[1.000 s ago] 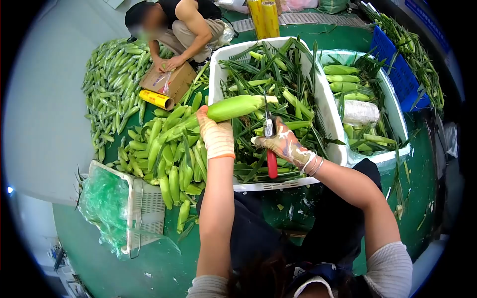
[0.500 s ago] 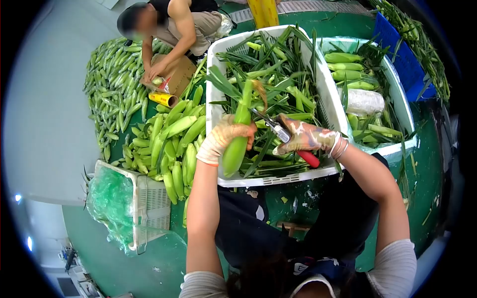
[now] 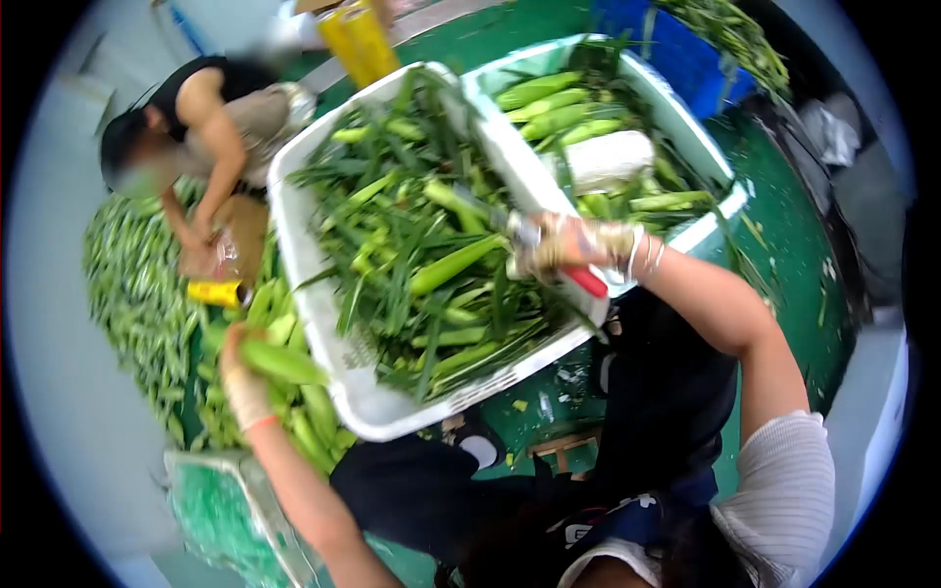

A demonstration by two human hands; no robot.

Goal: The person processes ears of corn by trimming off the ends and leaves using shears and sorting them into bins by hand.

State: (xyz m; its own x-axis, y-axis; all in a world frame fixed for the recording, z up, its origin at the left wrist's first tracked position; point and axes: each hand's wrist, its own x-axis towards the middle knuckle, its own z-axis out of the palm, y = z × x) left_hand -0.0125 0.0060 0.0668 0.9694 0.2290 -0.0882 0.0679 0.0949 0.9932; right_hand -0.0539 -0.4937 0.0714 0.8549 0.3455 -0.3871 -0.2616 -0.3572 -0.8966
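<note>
My gloved left hand (image 3: 243,377) is closed round a green corn cob (image 3: 282,362), over the pile of corn (image 3: 312,416) left of the white crate. In my gloved right hand (image 3: 569,247) are red-handled pruning shears (image 3: 586,282), their blades pointing left above the crate's right side. The white crate (image 3: 365,416) holds loose husk leaves and stems, with a few cob-like pieces among them. Motion blurs both hands somewhat, and whether the blades are apart is unclear.
Right of the crate stands a lined tub (image 3: 711,218) with corn and a white wrapped roll (image 3: 608,162). A person (image 3: 211,122) crouches at a cardboard box (image 3: 240,230) beside wrapped corn (image 3: 137,284). A blue crate (image 3: 691,73) is behind; a basket (image 3: 260,510) sits lower left.
The view has turned, shifting the crates left. My left hand has moved from above the white crate to the corn pile with a cob. My right hand still holds the shears.
</note>
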